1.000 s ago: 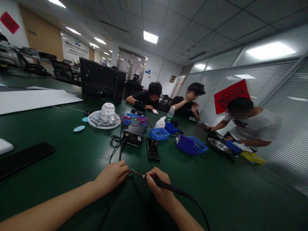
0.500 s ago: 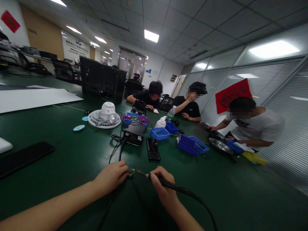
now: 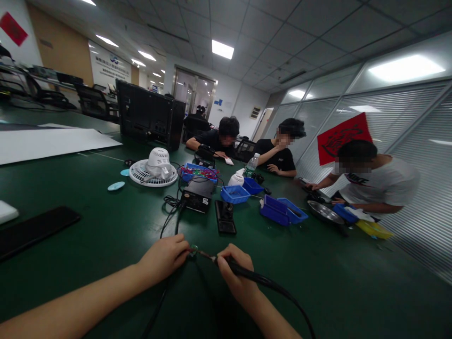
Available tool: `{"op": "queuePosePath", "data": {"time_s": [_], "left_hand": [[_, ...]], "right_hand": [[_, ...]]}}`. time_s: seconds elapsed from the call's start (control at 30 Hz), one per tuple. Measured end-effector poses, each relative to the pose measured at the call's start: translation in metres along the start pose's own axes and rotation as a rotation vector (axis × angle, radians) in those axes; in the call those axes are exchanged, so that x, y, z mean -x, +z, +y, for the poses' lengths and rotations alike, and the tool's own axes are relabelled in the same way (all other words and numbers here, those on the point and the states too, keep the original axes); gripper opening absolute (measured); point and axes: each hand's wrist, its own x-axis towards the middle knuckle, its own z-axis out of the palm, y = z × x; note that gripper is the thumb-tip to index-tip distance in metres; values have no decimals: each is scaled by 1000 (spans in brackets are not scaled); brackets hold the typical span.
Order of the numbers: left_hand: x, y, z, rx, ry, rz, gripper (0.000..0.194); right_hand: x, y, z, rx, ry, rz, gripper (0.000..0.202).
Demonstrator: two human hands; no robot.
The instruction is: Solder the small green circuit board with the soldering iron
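My right hand [image 3: 237, 269] is closed round the handle of a soldering iron [image 3: 243, 271], whose black cable runs off towards the bottom edge. The iron's tip points left and meets, or nearly meets, a small green circuit board [image 3: 194, 251]; contact is too small to make out. My left hand [image 3: 170, 256] rests low over the table with its fingers pinched at the board's left edge. Behind the board stands a black soldering station [image 3: 196, 197], and right of that lies a black iron stand [image 3: 225, 217].
Blue bins [image 3: 235, 194] and a tray of red and green parts [image 3: 199, 173] stand beyond the station. A white fan [image 3: 157, 165] lies to the left, a black slab [image 3: 38, 230] nearer me. A metal bowl [image 3: 325, 212] is at right. Several people sit across the green table [image 3: 116, 245].
My right hand has shifted slightly left with the soldering iron, bringing its tip a little closer over the board. My left hand stays almost still.
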Motion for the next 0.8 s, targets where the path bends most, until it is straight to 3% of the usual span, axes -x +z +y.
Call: {"op": "queuePosePath", "data": {"time_s": [0.8], "left_hand": [[0, 1, -1, -21, 7, -23, 18]], "right_hand": [[1, 0, -8, 38, -25, -31, 15]]}}
